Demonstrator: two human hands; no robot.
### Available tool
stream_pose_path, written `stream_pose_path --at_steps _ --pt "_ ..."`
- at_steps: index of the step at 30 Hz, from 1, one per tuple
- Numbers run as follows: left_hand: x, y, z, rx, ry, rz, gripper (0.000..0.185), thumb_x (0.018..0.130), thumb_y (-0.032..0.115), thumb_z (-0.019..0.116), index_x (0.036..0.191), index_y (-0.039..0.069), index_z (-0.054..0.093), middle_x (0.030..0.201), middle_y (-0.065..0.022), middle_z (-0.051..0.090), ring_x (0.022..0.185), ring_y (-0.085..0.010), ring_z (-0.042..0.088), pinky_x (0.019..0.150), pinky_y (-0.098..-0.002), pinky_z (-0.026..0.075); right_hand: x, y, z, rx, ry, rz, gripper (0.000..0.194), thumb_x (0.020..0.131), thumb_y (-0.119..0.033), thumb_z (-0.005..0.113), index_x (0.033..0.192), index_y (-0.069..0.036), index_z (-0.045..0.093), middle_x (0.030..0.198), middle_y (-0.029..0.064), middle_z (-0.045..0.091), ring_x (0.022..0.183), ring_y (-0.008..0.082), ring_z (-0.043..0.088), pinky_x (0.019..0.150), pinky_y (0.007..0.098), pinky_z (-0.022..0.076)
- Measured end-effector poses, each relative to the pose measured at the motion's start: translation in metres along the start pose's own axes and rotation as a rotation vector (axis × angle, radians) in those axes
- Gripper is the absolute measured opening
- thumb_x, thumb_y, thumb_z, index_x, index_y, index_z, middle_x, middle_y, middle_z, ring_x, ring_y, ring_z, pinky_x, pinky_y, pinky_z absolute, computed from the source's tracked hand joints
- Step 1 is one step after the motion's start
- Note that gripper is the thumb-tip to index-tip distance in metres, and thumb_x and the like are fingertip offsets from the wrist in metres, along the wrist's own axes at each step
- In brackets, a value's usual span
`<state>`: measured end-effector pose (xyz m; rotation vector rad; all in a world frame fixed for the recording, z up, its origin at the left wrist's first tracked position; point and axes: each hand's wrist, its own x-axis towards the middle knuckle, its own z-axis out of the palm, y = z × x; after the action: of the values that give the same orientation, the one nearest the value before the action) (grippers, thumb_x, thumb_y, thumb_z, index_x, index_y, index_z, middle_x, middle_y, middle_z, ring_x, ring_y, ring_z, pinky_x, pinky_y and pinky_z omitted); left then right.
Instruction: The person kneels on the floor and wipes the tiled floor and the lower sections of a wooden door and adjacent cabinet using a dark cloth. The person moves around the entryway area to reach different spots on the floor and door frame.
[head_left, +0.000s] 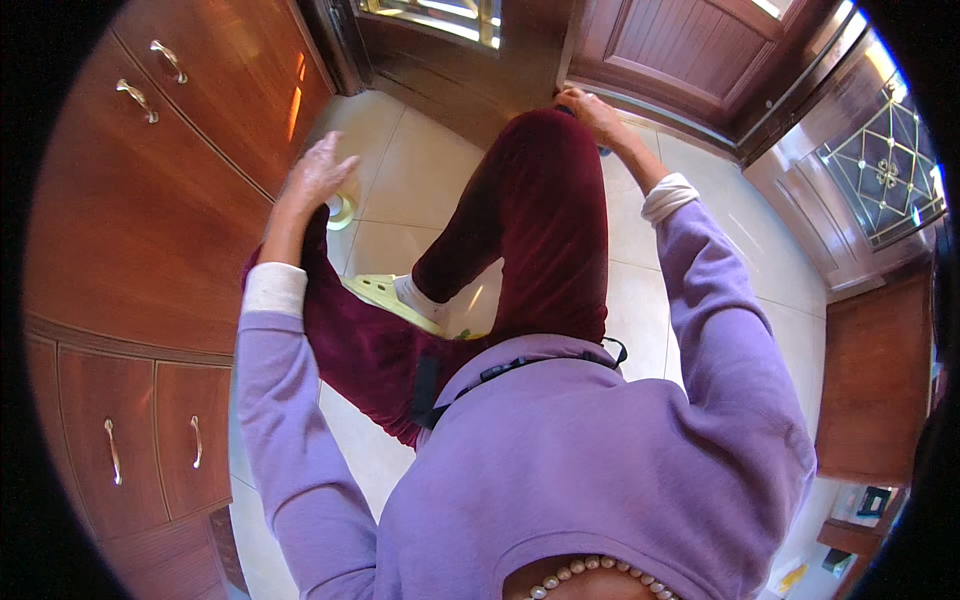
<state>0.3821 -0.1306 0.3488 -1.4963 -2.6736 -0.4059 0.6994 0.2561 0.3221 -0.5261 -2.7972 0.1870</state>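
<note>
My left hand (319, 174) is raised with its fingers apart and nothing in it, above my left knee and beside the wooden cabinet front. My right hand (592, 112) is beyond my bent right knee, close to the lower edge of a dark wooden door (465, 97). Its fingers curl at a dark blue thing (603, 150), mostly hidden by hand and knee; what it is I cannot tell. A pale yellow-green clog (386, 298) is on one foot over a white sock, and part of the other (343, 213) shows beneath my left hand.
Wooden cabinets (150, 225) with metal handles stand along the left. Pale floor tiles (637, 315) lie under me. A panelled door (682, 45) is at the top, and another with patterned glass (885, 169) is at the right, above a low wooden cabinet (874, 375).
</note>
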Motion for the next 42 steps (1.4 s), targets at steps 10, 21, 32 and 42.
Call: stream_pose_path --at_steps 10,21,32,42 --pt "-0.006 0.223 -0.045 -0.180 0.399 0.150 0.083 0.095 0.054 0.058 0.149 -0.004 0.033 0.150 -0.0261 0.040 0.141 -0.0383 0.039 0.116 -0.0430 0.033 -0.033 -0.004 0.019 0.704 0.204 -0.240 0.041 0.093 -0.037 0.057 0.120 -0.007 0.065 0.114 0.0216 0.069 0.110 0.0396 0.064 0.094 0.0469 0.0502" --pt "0.032 0.248 -0.113 0.070 0.513 0.087 0.061 0.095 0.058 0.054 0.109 -0.001 0.061 0.095 -0.0251 0.071 0.096 -0.0457 0.067 0.084 -0.0541 0.052 -0.057 -0.023 0.017 0.817 0.134 -0.296 0.040 0.093 -0.036 0.058 0.119 -0.007 0.066 0.114 0.0205 0.069 0.109 0.0377 0.064 0.094 0.0458 0.0505" --pt "-0.019 0.162 -0.135 0.042 0.407 -0.046 0.045 0.101 0.044 0.048 0.113 0.002 0.060 0.097 -0.0227 0.071 0.092 -0.0394 0.070 0.086 -0.0478 0.052 -0.062 -0.043 0.019 0.836 0.045 -0.329 0.039 0.093 -0.035 0.059 0.118 -0.006 0.066 0.114 0.0194 0.070 0.108 0.0357 0.065 0.093 0.0447 0.0508" --pt "-0.052 0.128 -0.159 -0.163 0.353 -0.198 0.039 0.102 0.035 0.049 0.119 0.002 0.060 0.093 -0.0163 0.073 0.083 -0.0265 0.074 0.082 -0.0392 0.053 -0.054 -0.050 0.023 0.867 0.036 -0.384 0.038 0.093 -0.034 0.060 0.117 -0.006 0.067 0.114 0.0184 0.070 0.108 0.0339 0.065 0.093 0.0438 0.0510"
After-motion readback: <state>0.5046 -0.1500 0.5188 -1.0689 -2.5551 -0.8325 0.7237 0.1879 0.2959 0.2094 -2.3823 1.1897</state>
